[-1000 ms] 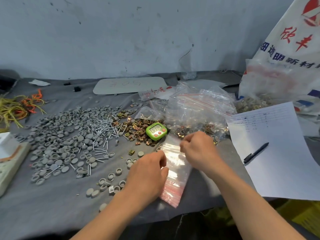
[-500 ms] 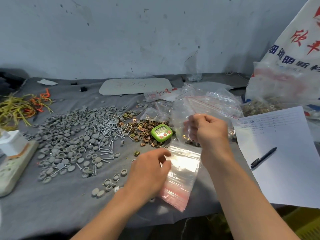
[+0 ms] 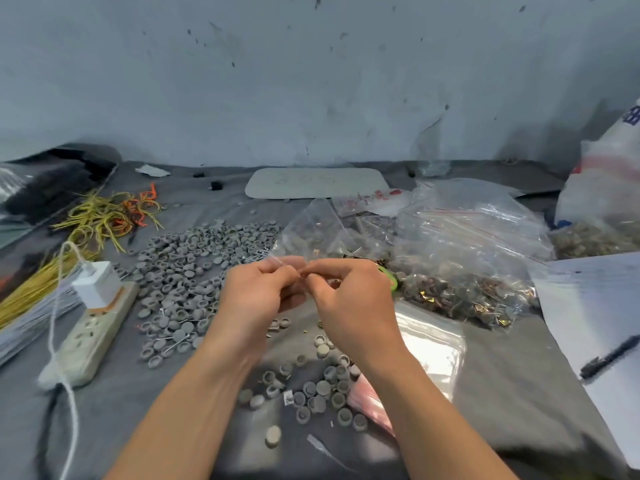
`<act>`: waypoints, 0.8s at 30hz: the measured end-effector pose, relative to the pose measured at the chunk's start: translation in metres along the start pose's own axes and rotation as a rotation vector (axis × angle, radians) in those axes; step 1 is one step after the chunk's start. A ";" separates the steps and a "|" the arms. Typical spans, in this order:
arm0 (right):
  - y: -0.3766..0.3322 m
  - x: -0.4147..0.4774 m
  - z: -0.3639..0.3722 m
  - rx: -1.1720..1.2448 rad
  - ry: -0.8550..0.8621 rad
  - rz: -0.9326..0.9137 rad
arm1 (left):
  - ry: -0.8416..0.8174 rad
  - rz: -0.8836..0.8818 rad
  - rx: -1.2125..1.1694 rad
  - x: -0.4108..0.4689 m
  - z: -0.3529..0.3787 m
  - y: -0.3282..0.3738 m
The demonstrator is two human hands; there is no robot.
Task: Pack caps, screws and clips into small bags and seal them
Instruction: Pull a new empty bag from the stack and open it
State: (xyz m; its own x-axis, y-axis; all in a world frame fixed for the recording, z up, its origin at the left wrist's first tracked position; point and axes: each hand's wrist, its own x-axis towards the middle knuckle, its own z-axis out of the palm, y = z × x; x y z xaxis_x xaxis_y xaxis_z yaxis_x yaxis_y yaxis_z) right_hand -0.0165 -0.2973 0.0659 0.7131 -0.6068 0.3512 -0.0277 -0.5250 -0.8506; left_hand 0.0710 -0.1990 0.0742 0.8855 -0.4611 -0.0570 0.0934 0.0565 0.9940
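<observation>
Both hands meet above the worktop (image 3: pixel 502 393) — the left hand (image 3: pixel 256 292) and the right hand (image 3: pixel 349 299) each pinch the lower edge of a small clear bag (image 3: pixel 311 233), which rises from their fingertips, held in the air over the far spread of grey caps (image 3: pixel 187 268). Some loose caps (image 3: pixel 322 386) lie between the forearms. A flat stack of empty bags (image 3: pixel 429 341) lies just right of the right wrist, with filled bags (image 3: pixel 467 233) heaped beyond it — brass clips (image 3: pixel 481 308) show through the plastic. A green timer (image 3: pixel 391 280) peeks out beside the right hand. A power strip (image 3: pixel 93 327) lies to the left, a paper sheet (image 3: pixel 595 306) with a pen (image 3: pixel 609 355) to the right
</observation>
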 end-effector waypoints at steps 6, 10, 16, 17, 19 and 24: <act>-0.003 0.009 0.028 0.029 -0.080 0.040 | 0.039 0.098 0.279 0.012 -0.034 0.002; 0.001 0.008 0.030 0.089 -0.219 0.089 | 0.028 0.080 0.334 0.017 -0.049 0.006; 0.004 0.008 0.030 0.060 -0.350 0.088 | -0.007 0.075 0.439 0.015 -0.053 0.004; 0.004 0.009 0.029 0.067 -0.399 0.099 | -0.025 0.074 0.467 0.014 -0.052 0.005; 0.004 0.009 0.025 0.140 -0.537 0.148 | -0.091 0.074 0.508 0.012 -0.052 0.008; 0.005 0.009 0.008 0.323 -0.851 0.246 | -0.384 0.024 0.497 0.003 -0.057 0.019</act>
State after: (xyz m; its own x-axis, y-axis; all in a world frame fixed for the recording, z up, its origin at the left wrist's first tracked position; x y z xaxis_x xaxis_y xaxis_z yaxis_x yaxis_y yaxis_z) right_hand -0.0046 -0.3012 0.0618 0.9885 0.0285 -0.1483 -0.1413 -0.1719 -0.9749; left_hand 0.1019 -0.1489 0.0873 0.6498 -0.7550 -0.0879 -0.2292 -0.3049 0.9244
